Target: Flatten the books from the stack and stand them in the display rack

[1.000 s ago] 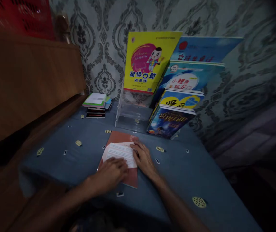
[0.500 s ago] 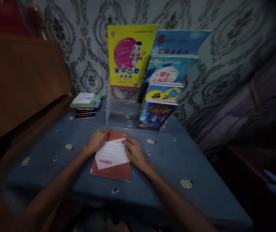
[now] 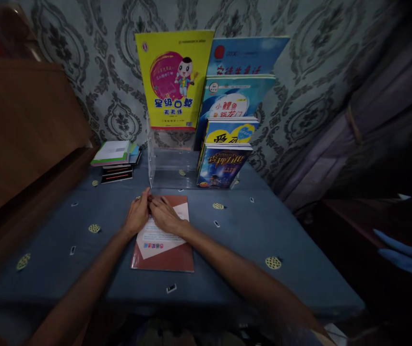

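A brown-red book (image 3: 170,262) with a white printed panel lies flat on the table, its lettering upside down to me. At its upper left corner my left hand (image 3: 137,215) has its fingers drawn together on the edge. Close beside it, my right hand (image 3: 165,215) lies across the upper part of the book, fingers bent and bunched at the same corner. The fingertips of both hands nearly meet, and exactly what they pinch there is hidden.
Behind the book stands a clear acrylic rack (image 3: 151,166) holding a yellow workbook (image 3: 172,79) and several blue books (image 3: 224,166). A stack of small books (image 3: 110,153) sits at the back left. A blue-gloved hand (image 3: 407,254) shows at the right, beyond the blue tablecloth (image 3: 242,293).
My right hand has slid left across the book to the upper left corner, meeting my left hand. The view has shifted slightly right. The blue-gloved hand shows more.
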`<state>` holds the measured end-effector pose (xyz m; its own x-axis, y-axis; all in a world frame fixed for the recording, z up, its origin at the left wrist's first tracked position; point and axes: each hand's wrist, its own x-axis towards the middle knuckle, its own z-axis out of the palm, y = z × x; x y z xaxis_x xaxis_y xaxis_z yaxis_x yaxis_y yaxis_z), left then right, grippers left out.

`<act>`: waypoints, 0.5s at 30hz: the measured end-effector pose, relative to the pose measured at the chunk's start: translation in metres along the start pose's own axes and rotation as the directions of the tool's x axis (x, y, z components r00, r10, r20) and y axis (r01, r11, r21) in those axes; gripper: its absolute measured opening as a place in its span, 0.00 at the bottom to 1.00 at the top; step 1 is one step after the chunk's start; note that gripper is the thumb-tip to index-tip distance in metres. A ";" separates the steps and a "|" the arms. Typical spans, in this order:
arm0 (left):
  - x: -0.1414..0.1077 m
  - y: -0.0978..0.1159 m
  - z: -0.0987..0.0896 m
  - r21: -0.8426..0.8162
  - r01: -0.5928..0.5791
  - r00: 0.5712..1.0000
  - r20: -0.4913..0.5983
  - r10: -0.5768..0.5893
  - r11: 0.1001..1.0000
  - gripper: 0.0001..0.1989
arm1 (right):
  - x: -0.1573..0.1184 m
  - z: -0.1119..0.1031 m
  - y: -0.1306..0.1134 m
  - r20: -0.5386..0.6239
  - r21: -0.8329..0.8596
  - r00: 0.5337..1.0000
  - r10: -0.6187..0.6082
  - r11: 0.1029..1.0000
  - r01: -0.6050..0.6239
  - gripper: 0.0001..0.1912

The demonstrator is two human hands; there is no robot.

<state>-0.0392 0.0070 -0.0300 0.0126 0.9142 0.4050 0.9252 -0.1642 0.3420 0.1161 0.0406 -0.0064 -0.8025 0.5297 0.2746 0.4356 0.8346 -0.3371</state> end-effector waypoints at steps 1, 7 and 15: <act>0.000 0.000 0.000 0.011 -0.001 1.000 0.006 0.001 1.000 0.37 | 0.001 0.000 0.001 -0.003 -0.003 1.000 0.002 1.000 -0.002 0.18; 0.000 0.003 -0.001 0.090 -0.006 1.000 0.018 0.004 0.996 0.35 | -0.013 -0.004 0.016 -0.045 0.007 0.994 0.102 0.995 -0.102 0.21; 0.001 0.009 -0.006 0.120 -0.037 0.999 0.036 0.033 0.992 0.32 | -0.054 -0.022 0.047 -0.065 0.037 0.977 0.205 0.978 -0.203 0.23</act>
<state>-0.0335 0.0039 -0.0215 0.0567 0.9213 0.3848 0.9630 -0.1522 0.2225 0.1885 0.0545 -0.0176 -0.6676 0.6983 0.2581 0.5738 0.7036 -0.4193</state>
